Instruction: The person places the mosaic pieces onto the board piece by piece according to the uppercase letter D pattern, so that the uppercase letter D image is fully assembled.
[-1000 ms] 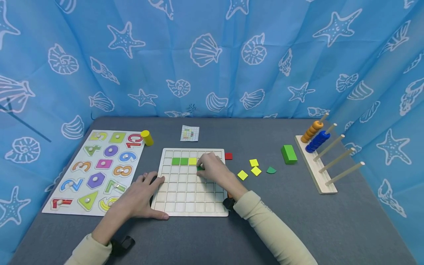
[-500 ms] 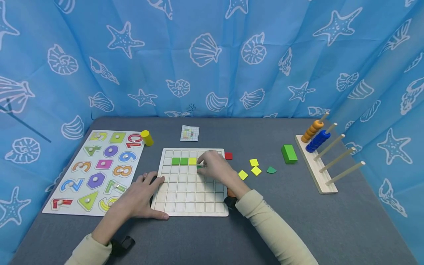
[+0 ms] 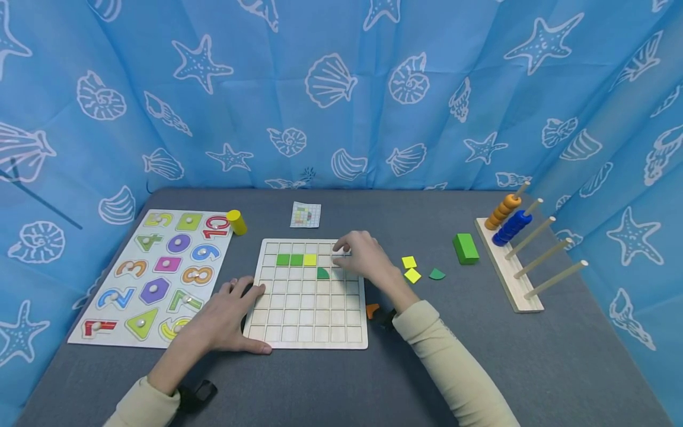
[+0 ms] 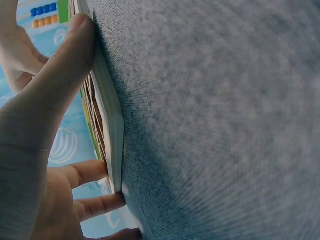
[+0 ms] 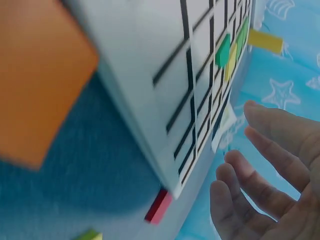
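A white grid board [image 3: 290, 317] lies on the table. Two green square tiles [image 3: 283, 259] and a yellow square tile [image 3: 310, 260] sit side by side in one row. A green quarter-circle tile [image 3: 322, 273] lies in the row below, one column further right. My left hand [image 3: 229, 317] rests against the board's near left corner, its straight fingers on the left edge and its thumb along the front edge. My right hand [image 3: 365, 258] hovers over the board's upper right part, fingers loosely bent and holding nothing.
Right of the board lie yellow tiles [image 3: 412, 275], a green quarter-circle [image 3: 437, 274], an orange piece [image 3: 372, 310] and a red tile [image 5: 158, 206]. Further out stand a green block [image 3: 466, 248] and a bead rack [image 3: 512, 267]. A number puzzle [image 3: 120, 276], yellow cylinder [image 3: 237, 222] and pattern card [image 3: 306, 214] surround the left and back.
My right hand has let go of the green quarter-circle tile, which now lies on the board, and has moved right and slightly away from me. My left hand has stayed still.
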### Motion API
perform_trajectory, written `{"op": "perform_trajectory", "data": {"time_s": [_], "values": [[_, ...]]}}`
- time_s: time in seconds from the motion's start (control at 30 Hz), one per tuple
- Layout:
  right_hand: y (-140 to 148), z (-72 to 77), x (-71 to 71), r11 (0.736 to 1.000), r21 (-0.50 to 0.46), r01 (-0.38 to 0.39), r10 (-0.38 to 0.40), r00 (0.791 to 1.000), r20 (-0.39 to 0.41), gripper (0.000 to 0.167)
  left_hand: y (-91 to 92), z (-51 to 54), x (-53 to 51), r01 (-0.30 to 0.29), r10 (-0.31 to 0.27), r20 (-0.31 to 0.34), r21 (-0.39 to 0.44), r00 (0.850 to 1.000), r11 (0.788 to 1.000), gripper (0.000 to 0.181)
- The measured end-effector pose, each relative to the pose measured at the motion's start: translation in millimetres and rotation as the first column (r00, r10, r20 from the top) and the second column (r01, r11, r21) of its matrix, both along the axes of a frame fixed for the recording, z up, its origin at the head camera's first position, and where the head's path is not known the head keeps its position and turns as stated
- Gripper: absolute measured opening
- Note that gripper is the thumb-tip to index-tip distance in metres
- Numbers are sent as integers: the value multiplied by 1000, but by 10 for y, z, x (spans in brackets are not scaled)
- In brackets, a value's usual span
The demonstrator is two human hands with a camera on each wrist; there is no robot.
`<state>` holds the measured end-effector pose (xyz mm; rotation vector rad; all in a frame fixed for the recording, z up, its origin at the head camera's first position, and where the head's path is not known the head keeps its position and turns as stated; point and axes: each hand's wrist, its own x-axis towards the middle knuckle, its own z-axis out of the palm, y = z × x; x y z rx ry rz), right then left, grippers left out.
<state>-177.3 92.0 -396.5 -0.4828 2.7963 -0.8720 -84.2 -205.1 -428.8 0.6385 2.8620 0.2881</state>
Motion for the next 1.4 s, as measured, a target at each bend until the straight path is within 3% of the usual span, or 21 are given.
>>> {"op": "perform_trajectory", "data": {"time_s": [0.27,0.73,1.13,1.4], "values": [[233,52,-66,1000,-3,30,-30,999,-12,27,-1,-1,-4,-8,8,9,-6,1000,1000,119],[509,-45,-136,996,31,87,-87,996,7,27,-10,-4,-3,1,-1,8,-3,1000,1000,118],[579,-85,-128,989,94,111,-114,993,32,31,1,11,-7,-1,1,14,-13,1000,1000,119],[527,-130,-143,990,110,83,-92,992,81,37,6,5,-4,-6,6,20,-16,1000,1000,119]]}}
